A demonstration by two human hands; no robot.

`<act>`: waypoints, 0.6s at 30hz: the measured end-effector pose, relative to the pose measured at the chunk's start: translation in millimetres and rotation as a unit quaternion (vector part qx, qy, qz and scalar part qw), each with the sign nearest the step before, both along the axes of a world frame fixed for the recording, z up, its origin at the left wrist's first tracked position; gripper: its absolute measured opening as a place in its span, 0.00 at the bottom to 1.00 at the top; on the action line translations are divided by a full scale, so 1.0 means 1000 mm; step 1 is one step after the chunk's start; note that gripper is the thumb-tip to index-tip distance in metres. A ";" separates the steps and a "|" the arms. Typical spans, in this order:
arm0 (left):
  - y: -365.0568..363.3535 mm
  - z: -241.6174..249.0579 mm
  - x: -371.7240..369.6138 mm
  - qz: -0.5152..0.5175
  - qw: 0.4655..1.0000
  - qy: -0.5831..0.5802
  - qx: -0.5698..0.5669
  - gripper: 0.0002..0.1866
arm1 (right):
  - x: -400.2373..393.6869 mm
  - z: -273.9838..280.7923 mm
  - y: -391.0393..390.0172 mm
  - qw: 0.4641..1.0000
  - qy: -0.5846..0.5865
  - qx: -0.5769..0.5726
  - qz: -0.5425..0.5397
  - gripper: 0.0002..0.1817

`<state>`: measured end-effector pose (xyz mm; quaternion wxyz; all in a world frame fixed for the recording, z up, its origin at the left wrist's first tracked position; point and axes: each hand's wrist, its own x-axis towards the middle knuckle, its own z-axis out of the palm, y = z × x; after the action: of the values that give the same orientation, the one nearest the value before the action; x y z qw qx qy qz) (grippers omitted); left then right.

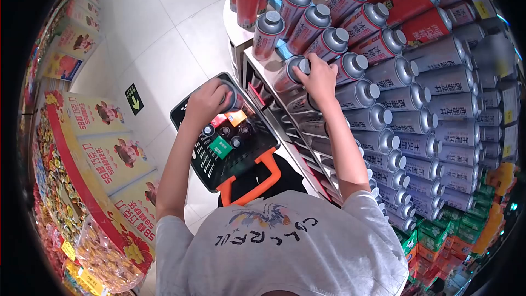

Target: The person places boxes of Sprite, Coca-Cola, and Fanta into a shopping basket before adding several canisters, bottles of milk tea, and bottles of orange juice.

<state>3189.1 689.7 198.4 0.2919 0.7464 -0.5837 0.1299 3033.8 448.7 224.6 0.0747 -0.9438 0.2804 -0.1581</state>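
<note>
My left hand [207, 100] is over the far side of a dark green basket [205, 172], its fingers wrapped round a dark can [233, 100]. Inside the basket lie several dark bottles, a green box [221, 147] and an orange-and-white packet [236, 117]. On the shelf to the right, my right hand [318, 79] has its fingers closed round the top of a red and grey can [286, 77] at the shelf's front edge. Rows of similar upright cans [316, 28] stand just beyond and beside it.
An orange handle [251, 189] juts from the basket's near side. Grey cans [433, 97] fill the shelf at right, with green boxes [435, 233] nearer me. A yellow and red display [101, 151] of packaged sweets stands at left. A floor sign [133, 99] lies between.
</note>
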 end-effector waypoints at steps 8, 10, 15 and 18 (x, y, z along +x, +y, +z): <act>0.079 -0.034 -0.027 0.074 0.993 0.078 0.054 0.08 | 0.006 0.033 0.022 0.997 -0.045 -0.009 0.060 0.19; 0.095 -0.048 -0.036 0.100 0.988 0.093 0.074 0.08 | 0.008 0.043 0.035 0.994 -0.061 -0.015 0.087 0.19; 0.129 -0.089 -0.061 0.173 0.964 0.154 0.132 0.09 | 0.018 0.046 0.076 0.991 -0.023 -0.002 0.132 0.17; 0.147 -0.106 -0.077 0.224 0.943 0.220 0.110 0.09 | 0.029 0.008 0.098 0.987 -0.007 0.074 0.141 0.18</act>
<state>3112.1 836.4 92.6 0.2925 0.8955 -0.3329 -0.0403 3063.1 546.2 232.6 0.1682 -0.9646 0.1551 -0.1309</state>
